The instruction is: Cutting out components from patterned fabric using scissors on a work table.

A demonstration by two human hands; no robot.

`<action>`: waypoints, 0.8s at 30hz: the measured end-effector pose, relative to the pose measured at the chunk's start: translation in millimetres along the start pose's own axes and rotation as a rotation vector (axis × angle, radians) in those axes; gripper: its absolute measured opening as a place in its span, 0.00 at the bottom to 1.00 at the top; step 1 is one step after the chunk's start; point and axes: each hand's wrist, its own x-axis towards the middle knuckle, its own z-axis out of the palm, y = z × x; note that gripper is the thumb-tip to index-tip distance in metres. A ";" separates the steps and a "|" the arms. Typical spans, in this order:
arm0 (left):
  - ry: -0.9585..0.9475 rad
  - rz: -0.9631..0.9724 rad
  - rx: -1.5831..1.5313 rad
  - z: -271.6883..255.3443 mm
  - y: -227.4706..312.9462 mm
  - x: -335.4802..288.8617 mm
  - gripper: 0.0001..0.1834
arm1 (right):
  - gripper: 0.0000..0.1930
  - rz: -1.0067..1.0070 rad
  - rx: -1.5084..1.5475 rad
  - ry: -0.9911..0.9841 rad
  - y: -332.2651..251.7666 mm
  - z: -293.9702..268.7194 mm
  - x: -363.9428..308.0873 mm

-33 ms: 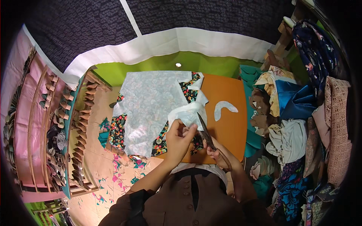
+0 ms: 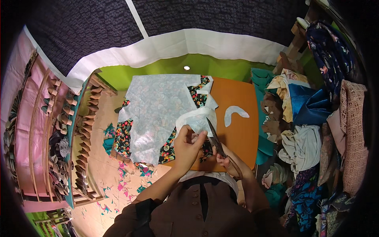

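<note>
My left hand [image 2: 186, 149] pinches the edge of a white fabric piece [image 2: 199, 119] between thumb and fingers, holding it up over the table. In my right hand [image 2: 226, 158] is a pair of large dark scissors [image 2: 215, 141], their blades pointing away from me beside the piece's right edge. Under the piece lies black floral fabric [image 2: 167, 153], largely covered by a broad white sheet [image 2: 158, 114]. A curved white cut-out [image 2: 235, 113] rests alone on the orange table [image 2: 241, 146] to the right. My fingers partly hide the held piece's near edge.
Piled fabrics [image 2: 302, 146] crowd the table's right side. At the left stand racks [image 2: 73, 158] lined with many small curved pieces. Colourful scraps [image 2: 122, 177] litter the tiled floor [image 2: 96, 154]. A dark patterned curtain [image 2: 205, 19] with a white border hangs beyond the table.
</note>
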 end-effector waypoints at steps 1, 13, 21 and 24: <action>-0.001 0.000 0.000 0.6 0.5 -0.3 0.10 | 0.25 0.000 0.001 0.001 1.0 0.7 0.7; 0.031 -0.038 -0.065 2.9 9.7 -3.2 0.12 | 0.29 -0.078 0.029 0.021 7.5 5.4 1.9; 0.041 0.000 -0.069 6.4 4.6 -3.3 0.12 | 0.25 -0.056 0.036 0.032 3.9 6.9 2.3; 0.057 -0.012 -0.052 7.4 8.8 -3.6 0.11 | 0.45 0.056 0.043 -0.008 -2.5 6.0 4.6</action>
